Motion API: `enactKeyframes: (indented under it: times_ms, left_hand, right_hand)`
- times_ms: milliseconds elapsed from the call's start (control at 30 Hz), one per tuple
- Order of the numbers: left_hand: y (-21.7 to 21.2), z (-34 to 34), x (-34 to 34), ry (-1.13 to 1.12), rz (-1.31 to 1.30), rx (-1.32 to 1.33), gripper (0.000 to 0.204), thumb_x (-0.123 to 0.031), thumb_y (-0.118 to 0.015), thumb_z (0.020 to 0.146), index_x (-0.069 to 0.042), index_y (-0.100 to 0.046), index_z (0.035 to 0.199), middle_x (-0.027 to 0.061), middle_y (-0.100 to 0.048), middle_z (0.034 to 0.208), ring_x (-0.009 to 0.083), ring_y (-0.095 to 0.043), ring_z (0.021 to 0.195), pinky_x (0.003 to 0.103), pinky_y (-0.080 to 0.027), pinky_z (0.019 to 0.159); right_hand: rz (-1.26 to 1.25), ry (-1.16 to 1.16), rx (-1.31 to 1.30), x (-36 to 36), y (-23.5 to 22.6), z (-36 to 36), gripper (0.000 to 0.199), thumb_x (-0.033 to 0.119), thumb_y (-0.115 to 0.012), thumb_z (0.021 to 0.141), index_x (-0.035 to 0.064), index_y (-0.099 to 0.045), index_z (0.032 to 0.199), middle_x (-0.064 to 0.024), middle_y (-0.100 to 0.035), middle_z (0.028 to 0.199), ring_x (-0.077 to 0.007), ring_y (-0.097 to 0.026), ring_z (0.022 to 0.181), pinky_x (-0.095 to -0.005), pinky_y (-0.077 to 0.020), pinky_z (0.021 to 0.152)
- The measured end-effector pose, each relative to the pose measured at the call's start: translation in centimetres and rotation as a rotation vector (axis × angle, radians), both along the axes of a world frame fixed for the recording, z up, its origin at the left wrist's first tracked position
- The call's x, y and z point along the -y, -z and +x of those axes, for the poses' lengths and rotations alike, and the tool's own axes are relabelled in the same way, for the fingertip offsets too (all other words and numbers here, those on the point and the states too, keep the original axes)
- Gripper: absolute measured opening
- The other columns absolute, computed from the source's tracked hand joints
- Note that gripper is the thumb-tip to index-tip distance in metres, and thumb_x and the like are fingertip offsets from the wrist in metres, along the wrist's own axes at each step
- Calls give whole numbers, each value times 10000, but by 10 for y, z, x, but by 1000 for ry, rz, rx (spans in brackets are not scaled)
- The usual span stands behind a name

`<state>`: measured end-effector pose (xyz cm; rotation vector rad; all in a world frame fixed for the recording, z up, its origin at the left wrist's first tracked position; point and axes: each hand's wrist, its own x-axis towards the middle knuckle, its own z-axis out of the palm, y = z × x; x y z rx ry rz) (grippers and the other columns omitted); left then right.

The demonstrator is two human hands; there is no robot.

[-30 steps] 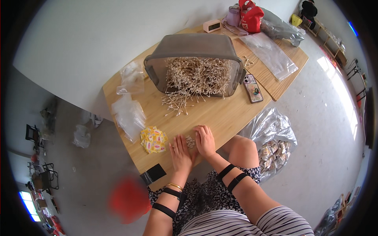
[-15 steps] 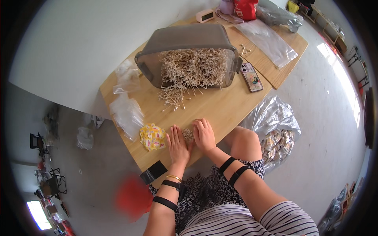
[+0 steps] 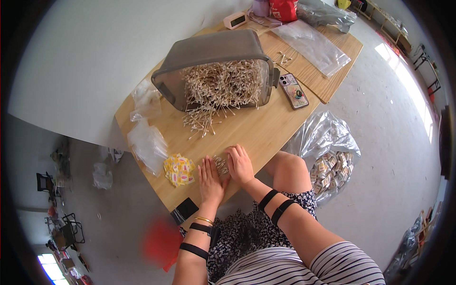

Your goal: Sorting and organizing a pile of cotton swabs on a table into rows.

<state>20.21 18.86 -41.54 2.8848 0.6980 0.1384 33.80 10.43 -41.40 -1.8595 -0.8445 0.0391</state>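
Observation:
A small bunch of cotton swabs (image 3: 220, 165) lies on the wooden table (image 3: 240, 130) near its front edge, between my two hands. My left hand (image 3: 210, 181) rests along the bunch's left side, fingers stretched out and nearly flat. From the other side, my right hand (image 3: 241, 166) leans against it with fingers extended and slightly bent, the thumb hidden. Beyond them a grey plastic bin (image 3: 211, 45) lies on its side, its mouth facing me. A large heap of cotton swabs (image 3: 223, 83) fills it and spills onto the tabletop.
Left of my hands sit a pile of yellow-and-white paper slips (image 3: 179, 170), clear plastic bags (image 3: 148, 147) and a black flat object (image 3: 184, 210). A phone (image 3: 293, 91) lies right of the bin. Beside my knee, a clear sack (image 3: 335, 168) holds many small packs.
The view has shifted a little, moving the bin and table leftward in the picture. Both hands stay around the small bunch of cotton swabs with hardly any change in pose.

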Motion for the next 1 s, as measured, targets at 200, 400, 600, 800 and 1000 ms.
enactKeyframes:
  times_ms: [200,400,600,800,1000]
  left_hand:
    - [-4,-4,13,-8,128,-46,972,-516,-572,958,105,-143,1570,287,-167,1651,399,-144,1553,540,-74,1266]
    - [3,-10,19,-74,95,-58,989,-520,-572,959,140,-137,1553,342,-149,1630,455,-120,1542,557,-102,1256]
    - [3,-2,16,-51,44,53,956,-508,-583,962,143,-187,1539,337,-184,1621,466,-175,1527,552,-173,1245]
    - [-1,1,9,-44,-42,139,872,-387,-593,970,118,-184,1550,328,-199,1619,477,-170,1525,558,-156,1249]
    - [8,0,7,-70,-56,47,852,-391,-576,975,90,-189,1563,290,-222,1629,453,-165,1534,575,-137,1248]
  right_hand:
    - [-23,8,29,1,3,-1,192,23,-583,866,33,-611,1055,-159,-595,1041,-371,-569,1041,-442,-488,931]
    - [-28,17,27,1,-1,1,174,24,-579,879,33,-608,1050,-155,-594,1035,-367,-569,1039,-446,-486,923]
    - [-8,-15,18,0,-1,2,180,45,-580,901,32,-614,1078,-154,-604,1105,-371,-570,1071,-442,-483,938]
    - [56,-201,-170,-15,-4,-7,306,89,-507,982,4,-574,1269,-218,-547,1330,-393,-480,1327,-433,-416,1107]
    - [158,-370,-213,-32,-5,-16,348,97,-480,976,-18,-552,1296,-239,-532,1352,-414,-436,1376,-443,-372,1152]
